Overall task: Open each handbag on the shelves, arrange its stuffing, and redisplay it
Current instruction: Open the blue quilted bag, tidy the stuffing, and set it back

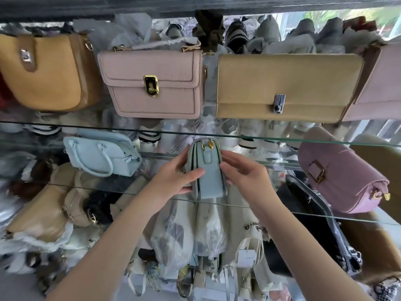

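Note:
A small pale blue-green handbag [209,170] with a gold ring at its top stands end-on between my hands, above the glass shelf [303,216]. My left hand [175,177] grips its left side, thumb lying across the end panel. My right hand [243,170] holds the right side with curled fingers. The bag looks closed; its inside and stuffing are hidden.
Upper shelf holds a tan bag [45,72], pink flap bag [152,83], beige clutch [286,88] and a pink bag [377,88]. A light blue handbag [102,155] lies left, a mauve barrel bag [340,177] right. Wrapped bags crowd the lower shelves.

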